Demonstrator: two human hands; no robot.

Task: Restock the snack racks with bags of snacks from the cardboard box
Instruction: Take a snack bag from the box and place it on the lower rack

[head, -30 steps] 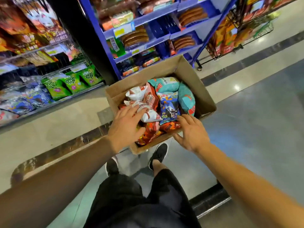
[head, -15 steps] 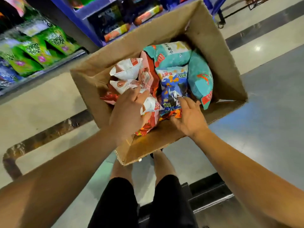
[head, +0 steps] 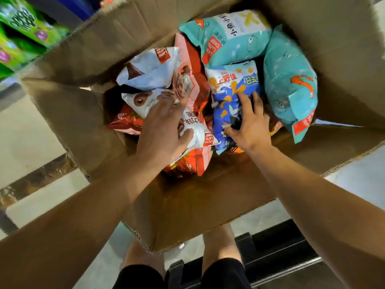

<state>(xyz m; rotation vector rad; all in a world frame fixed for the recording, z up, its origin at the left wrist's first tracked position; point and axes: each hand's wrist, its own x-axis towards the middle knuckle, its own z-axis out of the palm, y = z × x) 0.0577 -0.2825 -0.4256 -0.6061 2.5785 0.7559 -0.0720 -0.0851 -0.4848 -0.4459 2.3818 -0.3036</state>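
Note:
An open cardboard box (head: 208,205) fills the view, packed with snack bags. My left hand (head: 164,126) lies on a white bag printed with chocolate rings (head: 137,101), fingers spread over its top and thumb hooked round its lower edge. My right hand (head: 248,126) grips the lower part of a blue bag (head: 233,84), with the thumb at the bag's left side. Two teal bags (head: 289,80) lie at the right and back. Another white bag (head: 150,74), a pink-red bag (head: 193,76) and orange-red bags (head: 187,163) sit around and under the held ones.
Green snack bags (head: 20,24) sit on the rack at the upper left, beside a blue shelf frame (head: 73,7). The box stands on a tiled floor (head: 31,138). My legs (head: 220,247) are just behind its near wall.
My head has dropped much closer to the box. Both hands have reached deeper in, the left spreading over the white bag and the right moving up onto the blue bag.

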